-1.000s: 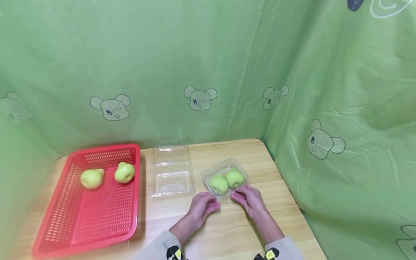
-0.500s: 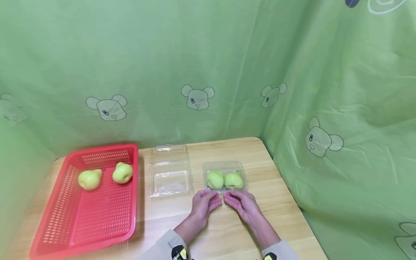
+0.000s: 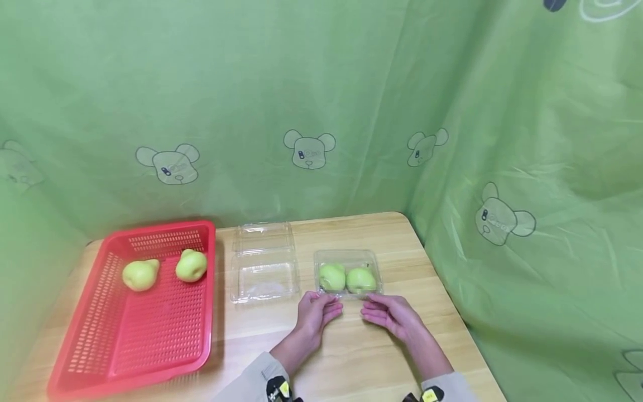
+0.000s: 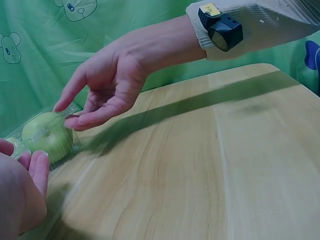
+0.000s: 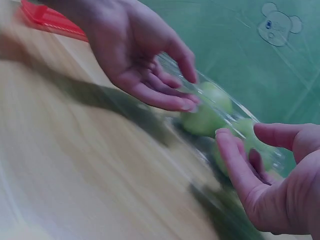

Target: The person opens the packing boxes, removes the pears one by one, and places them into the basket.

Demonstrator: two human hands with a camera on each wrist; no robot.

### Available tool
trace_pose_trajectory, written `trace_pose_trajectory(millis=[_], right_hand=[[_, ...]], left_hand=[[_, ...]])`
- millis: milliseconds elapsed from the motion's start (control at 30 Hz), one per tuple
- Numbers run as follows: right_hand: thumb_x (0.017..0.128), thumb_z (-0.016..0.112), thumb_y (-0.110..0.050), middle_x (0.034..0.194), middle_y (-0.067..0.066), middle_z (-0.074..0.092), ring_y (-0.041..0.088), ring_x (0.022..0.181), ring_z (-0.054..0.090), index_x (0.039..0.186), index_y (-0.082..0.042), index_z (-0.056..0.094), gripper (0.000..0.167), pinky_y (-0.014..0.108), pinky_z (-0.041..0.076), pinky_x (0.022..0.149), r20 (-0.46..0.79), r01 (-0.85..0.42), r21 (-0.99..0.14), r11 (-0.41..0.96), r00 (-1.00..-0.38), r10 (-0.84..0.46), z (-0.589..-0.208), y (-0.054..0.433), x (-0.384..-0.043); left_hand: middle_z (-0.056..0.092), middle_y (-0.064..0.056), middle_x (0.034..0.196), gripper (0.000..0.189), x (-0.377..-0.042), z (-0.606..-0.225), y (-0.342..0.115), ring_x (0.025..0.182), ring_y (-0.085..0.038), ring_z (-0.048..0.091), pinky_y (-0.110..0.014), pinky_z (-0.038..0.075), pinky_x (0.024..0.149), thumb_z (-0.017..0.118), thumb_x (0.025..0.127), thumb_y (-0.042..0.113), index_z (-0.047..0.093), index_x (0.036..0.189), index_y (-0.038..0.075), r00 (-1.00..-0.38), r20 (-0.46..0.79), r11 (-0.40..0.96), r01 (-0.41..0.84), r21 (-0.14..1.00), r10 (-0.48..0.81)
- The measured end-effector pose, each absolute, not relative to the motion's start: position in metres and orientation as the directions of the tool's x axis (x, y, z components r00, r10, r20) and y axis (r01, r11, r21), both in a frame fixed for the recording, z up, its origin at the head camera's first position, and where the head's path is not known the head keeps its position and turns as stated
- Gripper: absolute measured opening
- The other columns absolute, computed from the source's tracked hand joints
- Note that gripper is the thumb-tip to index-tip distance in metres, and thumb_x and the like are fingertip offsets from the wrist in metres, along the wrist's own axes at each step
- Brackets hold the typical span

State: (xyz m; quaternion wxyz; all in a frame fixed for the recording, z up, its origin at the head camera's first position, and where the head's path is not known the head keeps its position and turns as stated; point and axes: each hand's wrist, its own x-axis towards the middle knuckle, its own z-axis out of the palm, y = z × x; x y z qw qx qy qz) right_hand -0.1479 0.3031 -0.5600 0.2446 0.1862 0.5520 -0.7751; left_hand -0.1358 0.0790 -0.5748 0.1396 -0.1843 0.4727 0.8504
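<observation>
A clear plastic clamshell box (image 3: 349, 257) lies closed on the table in the head view. Two pale green pears, one on the left (image 3: 332, 277) and one on the right (image 3: 361, 280), show through its lid. My left hand (image 3: 312, 318) pinches the front rim near its left corner. By the right end of that rim is my right hand (image 3: 394, 317), thumb and fingers parted; whether they touch the plastic is unclear. In the right wrist view, blurred, both the left hand (image 5: 145, 60) and the right hand (image 5: 280, 175) are at the box edge.
A red plastic basket (image 3: 208, 312) holding two more pears, one left (image 3: 140, 275) and one right (image 3: 191, 266), stands at the left of the wooden table (image 3: 351, 363). Between basket and closed box lies an opened clear clamshell (image 3: 264, 279). Green curtain (image 3: 241, 111) hangs behind and to the right.
The clamshell has been turned from slanted to square with the table. My hands came close together at its front rim, then the right hand moved right along it.
</observation>
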Motion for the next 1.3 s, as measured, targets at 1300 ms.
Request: trace_pose_trajectory(millis=[1300], right_hand=[[0.102,0.062,-0.016,0.085,0.004,0.079,0.016,0.083,0.078,0.102,-0.007,0.072,0.014,0.031,0.067,0.086,-0.508,0.594,-0.745,-0.303,-0.800,-0.319,-0.572,0.270,-0.130]], left_hand=[[0.075,-0.018,0.095,0.021,-0.145,-0.570,0.089,0.083,-0.021,0.078,-0.040,0.066,0.089,0.066,0.093,0.002,0.052,0.108,0.000,-0.879,-0.473,-0.529,-0.428,0.733,0.056]])
